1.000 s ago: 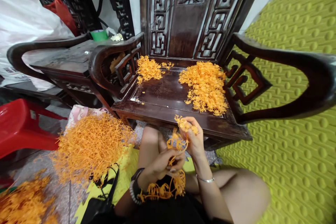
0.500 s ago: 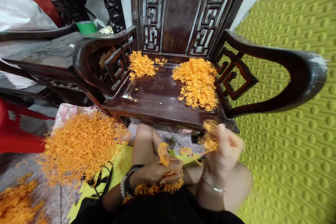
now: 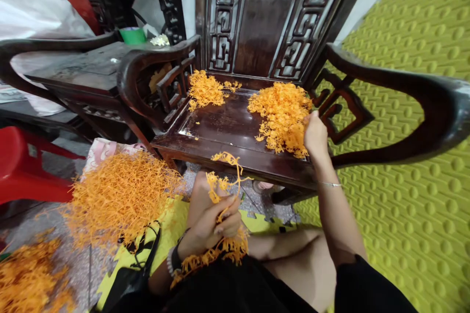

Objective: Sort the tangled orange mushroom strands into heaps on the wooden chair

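Above my lap, my left hand (image 3: pixel 216 222) is closed on a curly orange strand (image 3: pixel 228 183); more of the orange strands hang below its fingers and along the wrist. My right hand (image 3: pixel 316 136) reaches to the right side of the dark wooden chair seat (image 3: pixel 227 127), its fingers against the edge of the larger orange pile (image 3: pixel 282 117). Whether those fingers hold anything is hidden by the hand and the pile. A smaller orange pile (image 3: pixel 205 89) lies at the back left of the seat.
A large heap of thin orange strands (image 3: pixel 121 195) rests on a patterned bag at left. Another orange heap (image 3: pixel 33 274) is at bottom left. A red stool (image 3: pixel 22 166), a side table (image 3: pixel 84 68) with green tape (image 3: pixel 132 35), and a black bag (image 3: pixel 128 283) are also left.
My right hand has moved from above my lap up to the larger pile on the seat, away from my left hand. The strand in my left hand now stands up. The view has shifted slightly.
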The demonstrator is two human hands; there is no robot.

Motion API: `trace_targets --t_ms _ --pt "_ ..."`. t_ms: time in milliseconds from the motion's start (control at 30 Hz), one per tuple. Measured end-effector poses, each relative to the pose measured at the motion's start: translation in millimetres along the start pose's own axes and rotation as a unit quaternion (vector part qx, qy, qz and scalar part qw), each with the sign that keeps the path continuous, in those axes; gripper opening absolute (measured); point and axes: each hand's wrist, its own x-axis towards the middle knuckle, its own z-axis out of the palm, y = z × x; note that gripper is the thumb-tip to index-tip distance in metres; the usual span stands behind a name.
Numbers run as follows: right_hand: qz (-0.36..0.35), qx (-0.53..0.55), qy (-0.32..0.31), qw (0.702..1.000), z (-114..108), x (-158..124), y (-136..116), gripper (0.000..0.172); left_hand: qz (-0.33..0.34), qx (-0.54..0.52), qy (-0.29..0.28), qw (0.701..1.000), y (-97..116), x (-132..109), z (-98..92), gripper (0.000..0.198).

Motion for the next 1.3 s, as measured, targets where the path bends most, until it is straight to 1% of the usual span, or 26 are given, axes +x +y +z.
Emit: trace_targets --t_ms 67,100,167,233,300,333,367,400,433,467,500,533,567,600,633,700,733,800,833,933,1000,1033,1100,1133,1233,1300 --pt "0.024 -0.084 -0.039 0.995 17.0 14.6 10.2 0.030 0.002 0.004 0.000 1.000 2.4 2.1 2.5 0.042" --pt "0.034 -0.094 -0.054 0.993 21.8 17.6 13.9 0.024 0.002 0.006 0.001 1.000 3.8 2.3 2.8 0.041" --pt "0.029 -0.113 -0.061 0.991 24.8 14.9 16.6 0.024 0.000 0.010 -0.003 1.000 6.8 2.2 1.1 0.040" --pt "-0.004 -0.124 -0.020 0.992 21.3 2.6 11.5 0.032 -0.013 0.014 -0.019 1.000 9.8 3.1 -2.4 0.040" --pt "-0.059 -0.065 0.052 0.995 14.8 -17.6 -2.2 0.038 -0.037 0.016 -0.042 0.998 12.5 5.8 -6.0 0.040" --pt "-0.086 0.001 0.071 0.994 11.8 -30.1 -12.0 0.040 -0.051 0.013 -0.054 0.997 13.5 7.7 -7.5 0.040" --pt "-0.107 0.092 0.060 0.988 9.6 -43.9 -23.2 0.041 -0.068 0.007 -0.067 0.995 14.4 9.8 -8.7 0.040" --pt "-0.120 0.198 0.012 0.973 8.5 -58.7 -35.2 0.043 -0.087 -0.002 -0.080 0.993 14.8 11.9 -9.5 0.041" --pt "-0.123 0.307 -0.075 0.941 8.5 -74.0 -47.5 0.048 -0.110 -0.013 -0.093 0.989 14.9 14.0 -10.2 0.042" --pt "-0.111 0.408 -0.181 0.888 9.6 -89.1 -59.2 0.056 -0.135 -0.027 -0.104 0.985 14.5 15.7 -10.8 0.043" --pt "-0.085 0.489 -0.282 0.821 11.6 -103.5 -70.0 0.065 -0.159 -0.040 -0.112 0.980 13.5 16.9 -11.5 0.044" --pt "-0.050 0.548 -0.353 0.757 13.9 -116.4 -79.2 0.073 -0.179 -0.052 -0.118 0.975 12.1 17.7 -12.3 0.045" --pt "-0.013 0.589 -0.387 0.709 16.1 -127.4 -86.8 0.076 -0.195 -0.063 -0.119 0.972 10.2 17.9 -13.3 0.047" --pt "0.019 0.617 -0.389 0.684 18.0 -136.0 -92.6 0.074 -0.206 -0.072 -0.119 0.969 7.9 17.6 -14.4 0.048" --pt "0.044 0.637 -0.367 0.677 19.1 -142.1 -96.7 0.065 -0.216 -0.078 -0.116 0.966 5.4 16.8 -15.5 0.049" --pt "0.063 0.660 -0.295 0.688 19.1 -146.9 -101.0 0.043 -0.232 -0.086 -0.107 0.963 0.4 14.3 -17.2 0.049" --pt "0.063 0.668 -0.264 0.693 18.0 -146.4 -101.9 0.042 -0.240 -0.088 -0.102 0.961 -1.9 12.9 -17.6 0.049" --pt "0.061 0.684 -0.226 0.690 14.9 -142.4 -102.3 0.057 -0.249 -0.095 -0.095 0.959 -5.6 10.7 -17.6 0.047" --pt "0.062 0.696 -0.216 0.682 13.1 -140.2 -102.5 0.063 -0.253 -0.098 -0.094 0.958 -6.9 9.9 -17.3 0.047" --pt "0.072 0.739 -0.195 0.641 8.5 -138.2 -103.7 0.066 -0.252 -0.108 -0.093 0.957 -9.3 9.7 -17.3 0.045" --pt "0.101 0.771 -0.171 0.606 7.0 -142.2 -104.8 0.055 -0.242 -0.124 -0.093 0.958 -10.3 10.8 -18.7 0.044" --pt "0.123 0.783 -0.167 0.586 6.9 -145.5 -105.0 0.045 -0.235 -0.136 -0.094 0.958 -10.7 11.5 -19.8 0.044" --pt "0.170 0.796 -0.185 0.550 8.0 -153.4 -103.9 0.021 -0.220 -0.161 -0.092 0.958 -11.5 12.7 -22.1 0.043" --pt "0.185 0.797 -0.207 0.536 9.0 -157.4 -102.8 0.020 -0.215 -0.170 -0.091 0.957 -11.8 13.1 -23.1 0.042" --pt "0.189 0.799 -0.284 0.495 12.2 -167.1 -99.1 0.036 -0.211 -0.182 -0.088 0.956 -12.5 12.9 -25.3 0.042" --pt "0.176 0.808 -0.320 0.462 13.1 -171.0 -98.7 0.040 -0.214 -0.184 -0.089 0.955 -13.6 12.0 -27.0 0.042"
